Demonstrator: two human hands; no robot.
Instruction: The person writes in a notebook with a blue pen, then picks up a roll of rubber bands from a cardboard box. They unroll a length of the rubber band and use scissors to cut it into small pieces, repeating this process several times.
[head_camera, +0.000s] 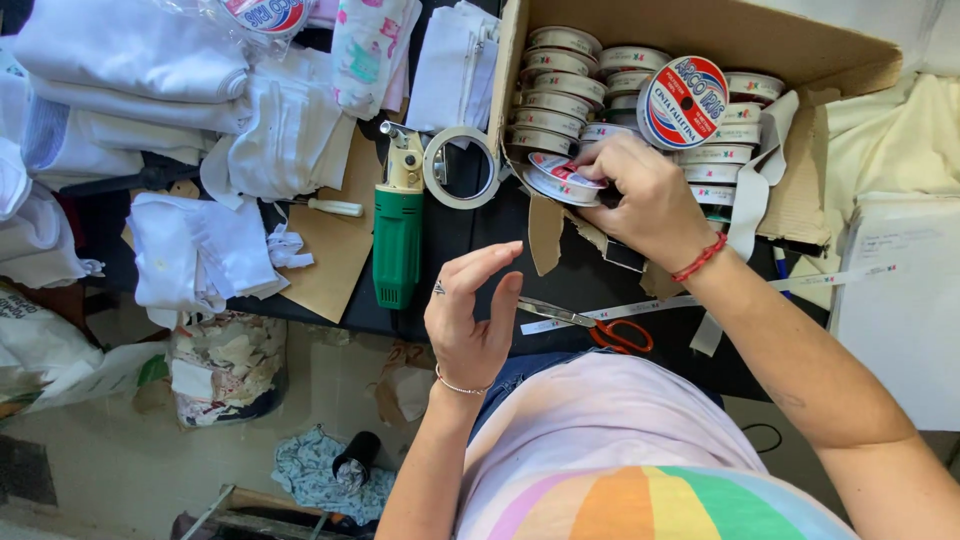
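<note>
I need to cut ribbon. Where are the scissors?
The scissors lie on the dark table, between the left hand and the right forearm.

Ribbon spool (563, 178) perhaps half-hidden under right hand (640, 200)

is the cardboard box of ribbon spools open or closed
Open: the cardboard box has its flaps spread, ribbon spools stacked inside, and the right hand reaching in.

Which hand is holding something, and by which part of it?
The right hand grips a ribbon spool by its rim; the left hand holds nothing.
</note>
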